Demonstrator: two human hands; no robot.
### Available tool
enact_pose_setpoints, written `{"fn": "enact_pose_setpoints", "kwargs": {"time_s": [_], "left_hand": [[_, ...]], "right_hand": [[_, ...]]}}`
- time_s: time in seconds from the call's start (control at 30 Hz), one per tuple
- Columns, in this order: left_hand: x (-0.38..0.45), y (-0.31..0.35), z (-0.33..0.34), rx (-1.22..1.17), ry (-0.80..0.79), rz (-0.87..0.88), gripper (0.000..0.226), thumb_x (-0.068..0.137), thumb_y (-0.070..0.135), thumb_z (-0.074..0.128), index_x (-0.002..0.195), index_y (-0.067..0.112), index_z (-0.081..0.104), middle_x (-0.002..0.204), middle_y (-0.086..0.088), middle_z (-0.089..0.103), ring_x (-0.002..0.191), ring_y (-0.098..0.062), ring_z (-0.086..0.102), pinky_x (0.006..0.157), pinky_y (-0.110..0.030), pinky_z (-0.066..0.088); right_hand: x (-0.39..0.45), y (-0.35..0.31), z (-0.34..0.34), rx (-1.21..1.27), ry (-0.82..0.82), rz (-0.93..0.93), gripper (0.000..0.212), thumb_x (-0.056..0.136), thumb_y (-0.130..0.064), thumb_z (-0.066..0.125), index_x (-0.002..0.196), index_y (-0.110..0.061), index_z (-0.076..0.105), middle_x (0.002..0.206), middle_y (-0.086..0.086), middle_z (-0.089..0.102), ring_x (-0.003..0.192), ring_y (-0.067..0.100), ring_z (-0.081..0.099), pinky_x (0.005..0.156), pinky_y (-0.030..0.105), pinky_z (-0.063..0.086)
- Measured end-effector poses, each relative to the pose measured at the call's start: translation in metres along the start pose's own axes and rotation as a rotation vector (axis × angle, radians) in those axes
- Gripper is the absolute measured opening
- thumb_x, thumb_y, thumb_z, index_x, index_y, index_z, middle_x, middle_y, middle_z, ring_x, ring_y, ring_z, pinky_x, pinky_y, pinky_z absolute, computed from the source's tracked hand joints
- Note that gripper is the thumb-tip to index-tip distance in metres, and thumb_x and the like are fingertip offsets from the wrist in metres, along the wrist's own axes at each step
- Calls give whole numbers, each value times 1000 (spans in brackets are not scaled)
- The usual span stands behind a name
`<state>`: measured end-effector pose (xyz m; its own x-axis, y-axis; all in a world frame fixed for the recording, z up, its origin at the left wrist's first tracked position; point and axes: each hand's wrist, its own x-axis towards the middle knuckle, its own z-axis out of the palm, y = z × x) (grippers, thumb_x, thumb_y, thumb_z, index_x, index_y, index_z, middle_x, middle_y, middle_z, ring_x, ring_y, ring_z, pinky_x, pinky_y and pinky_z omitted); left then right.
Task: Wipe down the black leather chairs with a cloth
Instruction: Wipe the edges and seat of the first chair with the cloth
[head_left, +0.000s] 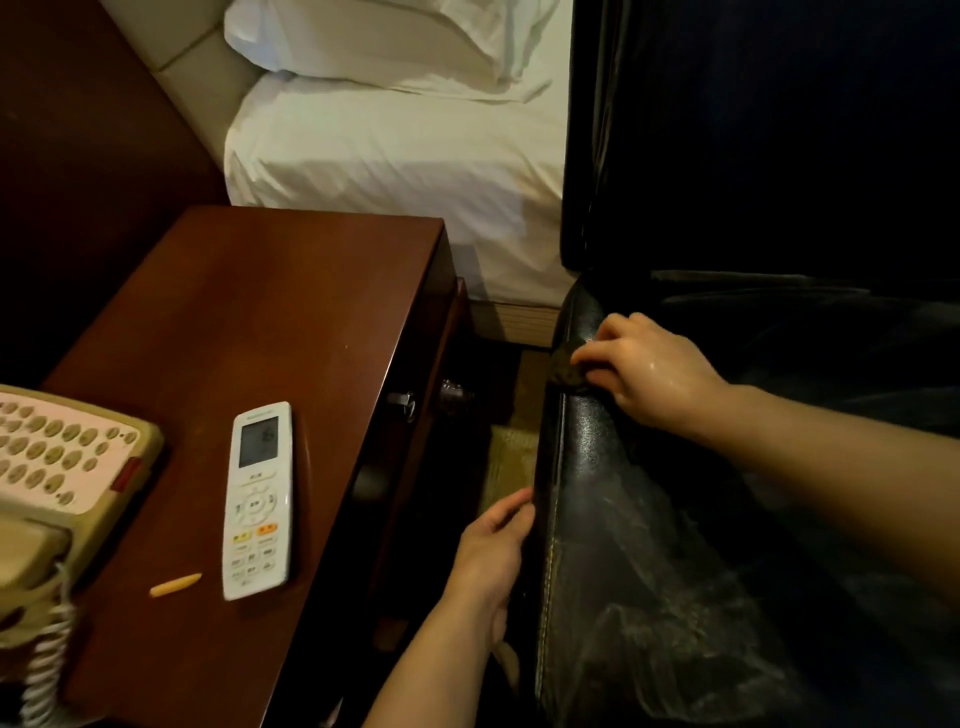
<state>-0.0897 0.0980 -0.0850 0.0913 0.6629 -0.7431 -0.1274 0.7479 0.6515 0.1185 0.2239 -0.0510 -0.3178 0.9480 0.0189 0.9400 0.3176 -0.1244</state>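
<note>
The chair on the right is black leather with a dull sheen, a line of pale yellowish stitching down its near left edge and greyish smears across the seat. The cloth on that edge, far along it, is dark, a mottled brownish olive. On the left, the bedside table is a deep reddish brown with a polished gloss. On it lie a white remote with a grey screen and two orange buttons, a small orange-yellow stick, and at the near left a beige telephone with a pale face, greenish-grey keys, a red tab and a white coiled cord. The bed at the far side has white sheets with a faint stripe.
</note>
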Motion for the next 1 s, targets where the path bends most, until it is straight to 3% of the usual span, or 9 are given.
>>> {"fn": "enact_pose_setpoints", "kwargs": {"time_s": [0.07,0.23,0.33,0.43,0.6,0.67,0.77,0.9,1.0], "left_hand": [[-3,-2,1,-6,-8,-14,23,102,18,56,122,23,67,92,-6,79,71,-13,75,53,-21,54],[-2,-3,9,27,33,56,30,103,17,55,131,24,63,105,-8,76,88,-19,75,59,-21,55],[2,-1,10,58,31,94,34,104,8,50,130,23,63,107,-10,76,88,-19,74,58,-19,54],[4,2,9,3,37,100,27,102,12,55,126,22,65,105,-9,75,77,-13,74,53,-16,52],[7,-4,11,-64,87,103,27,97,31,64,123,27,68,106,-7,77,88,-18,76,61,-21,57],[11,-6,13,-70,103,102,31,94,36,67,123,28,69,107,-5,77,92,-18,75,67,-25,59],[11,-8,14,-88,79,67,30,93,40,68,121,32,69,111,-2,75,98,-18,74,78,-31,61],[15,-10,15,-111,70,59,32,95,34,66,126,26,68,109,-5,77,102,-21,73,90,-36,59],[16,-9,13,-79,67,59,33,94,35,66,125,24,69,107,-3,77,99,-16,74,77,-26,59]], "right_hand": [[-7,-10,-1,10,26,-3,31,94,-33,55,125,-34,60,117,-1,49,107,19,45,75,32,46],[-68,-49,-6,149,-124,-276,30,97,-40,47,125,-39,56,115,-7,42,105,11,40,80,29,48],[-80,-57,-11,187,-189,-304,34,98,-42,44,132,-41,50,117,-8,40,107,9,39,78,29,49],[-55,-42,-11,131,-147,-255,32,97,-41,47,129,-40,53,117,-5,45,110,13,42,80,34,49],[-4,-5,-4,54,-20,56,32,96,-37,53,128,-38,57,118,0,50,114,21,46,79,31,40],[-1,-8,-2,67,-3,79,32,95,-34,55,127,-35,59,117,1,49,112,21,46,80,30,40],[-26,-22,-3,120,1,-18,29,94,-34,56,122,-36,62,113,-2,48,107,19,47,84,35,47],[-91,-40,-2,221,-104,-218,31,95,-43,46,124,-41,56,109,-10,42,100,7,41,78,26,48],[-106,-38,-5,222,-179,-275,33,94,-48,42,125,-44,54,108,-13,42,98,3,42,71,24,50]]}}
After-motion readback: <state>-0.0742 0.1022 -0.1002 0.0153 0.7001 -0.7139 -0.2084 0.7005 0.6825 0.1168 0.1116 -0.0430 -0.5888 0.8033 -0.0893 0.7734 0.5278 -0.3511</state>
